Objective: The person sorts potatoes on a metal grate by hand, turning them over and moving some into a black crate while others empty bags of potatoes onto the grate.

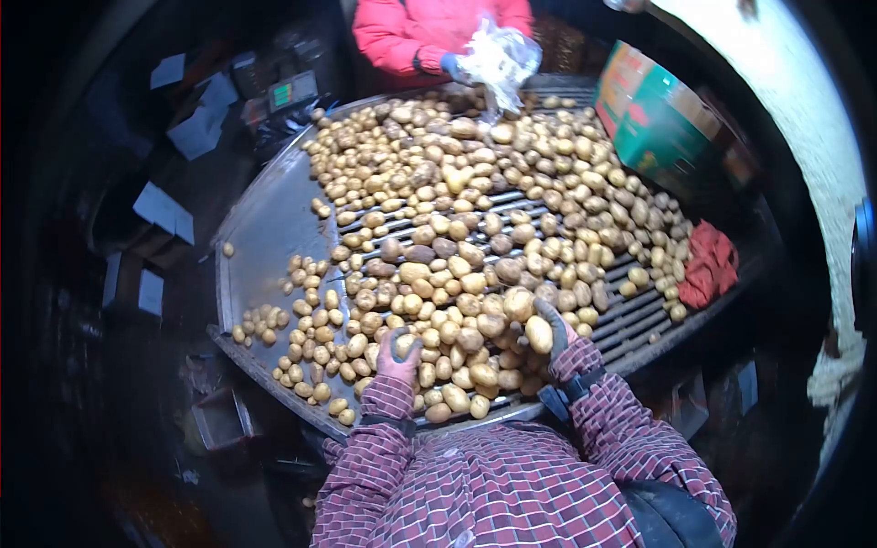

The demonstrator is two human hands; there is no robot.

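Potatoes (457,301) of many sizes lie heaped over a slatted metal sorting table (265,215). At the near side of the heap, my left hand (398,363), in a glove with dark fingers, is curled round a small pale potato (405,345). To the right, my right hand (556,329) grips an oval yellow potato (539,335), its dark-gloved fingers behind it. Another large potato (519,303) sits just beyond that one, close to the fingertips. Both forearms wear checked sleeves.
Across the table, a person in a red jacket (388,36) holds a clear plastic bag (501,59) with a blue-gloved hand. A green and orange cardboard box (653,119) stands at the far right. A red cloth (709,265) lies on the right edge. Boxes (164,212) stand on the left.
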